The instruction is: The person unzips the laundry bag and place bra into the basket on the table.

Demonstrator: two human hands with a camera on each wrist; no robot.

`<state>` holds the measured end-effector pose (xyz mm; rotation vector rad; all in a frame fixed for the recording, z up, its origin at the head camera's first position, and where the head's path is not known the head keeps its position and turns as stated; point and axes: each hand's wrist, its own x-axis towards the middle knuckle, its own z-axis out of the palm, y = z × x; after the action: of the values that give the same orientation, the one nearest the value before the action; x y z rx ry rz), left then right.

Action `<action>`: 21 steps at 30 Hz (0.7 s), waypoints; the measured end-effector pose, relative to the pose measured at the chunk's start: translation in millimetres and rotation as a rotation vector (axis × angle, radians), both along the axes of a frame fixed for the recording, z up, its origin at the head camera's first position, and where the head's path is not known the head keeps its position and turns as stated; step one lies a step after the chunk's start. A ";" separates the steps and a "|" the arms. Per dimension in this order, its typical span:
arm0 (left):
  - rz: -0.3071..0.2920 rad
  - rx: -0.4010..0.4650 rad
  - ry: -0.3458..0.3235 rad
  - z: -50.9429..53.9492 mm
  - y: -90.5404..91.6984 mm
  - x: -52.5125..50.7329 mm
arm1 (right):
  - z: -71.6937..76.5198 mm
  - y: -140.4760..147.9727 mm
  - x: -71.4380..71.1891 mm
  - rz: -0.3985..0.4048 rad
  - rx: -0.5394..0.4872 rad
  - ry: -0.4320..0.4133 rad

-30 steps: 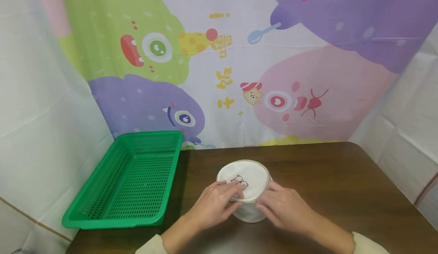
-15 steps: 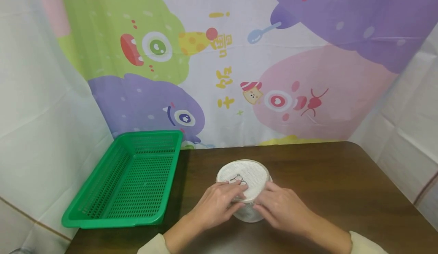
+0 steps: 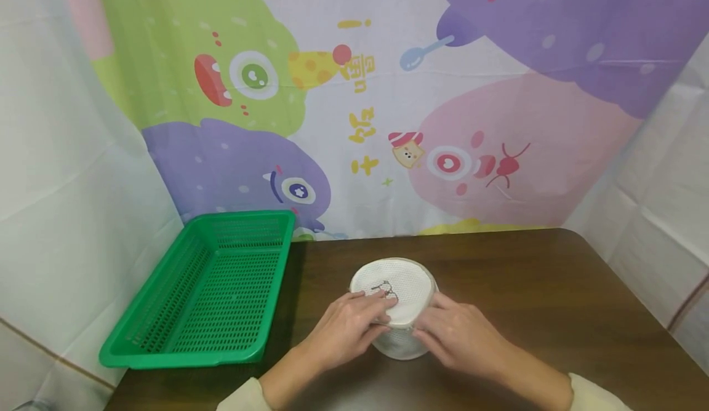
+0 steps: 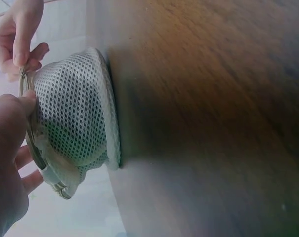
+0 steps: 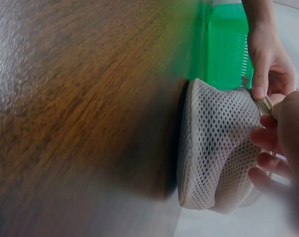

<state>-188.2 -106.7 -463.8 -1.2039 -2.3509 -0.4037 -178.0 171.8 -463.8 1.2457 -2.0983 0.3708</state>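
A round white mesh laundry bag [image 3: 412,282] stands on the table, a small dark drawing on its top. Around its upper edge runs a zipper [image 4: 34,143]. My left hand [image 3: 346,325] holds the near left of this rim, fingers lying over the top and thumb at the zipper edge. At the near right, my right hand [image 3: 462,337] pinches the rim by the zipper between thumb and fingers. Whether it grips the zipper pull itself is hidden. The mesh side [image 5: 223,108] bulges and creases in the right wrist view. What the bag contains cannot be made out.
A green plastic basket [image 3: 271,312] with slotted walls stands to the left on the dark wooden table [image 3: 526,275]. Behind the table hangs a cartoon-printed cloth [image 3: 382,208]. White sheeting [image 3: 664,214] borders both sides.
Both hands stay at the bag's rim. Only slight shifts of the fingers and the bag's top show.
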 end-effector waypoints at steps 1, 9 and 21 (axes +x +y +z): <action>-0.003 0.002 -0.002 0.1 0.0 0.0 | 0.3 -0.3 0.0 0.001 0.000 0.001; -0.024 0.031 -0.021 0.8 4.2 -0.3 | 2.1 -4.9 0.8 0.001 -0.005 0.010; -0.024 0.030 0.000 2.8 7.0 2.0 | 2.3 -7.3 1.8 -0.003 -0.009 0.018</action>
<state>-186.1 -99.7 -461.0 -1.2196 -2.3236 -0.4452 -176.2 164.4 -461.5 1.2368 -2.0809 0.3662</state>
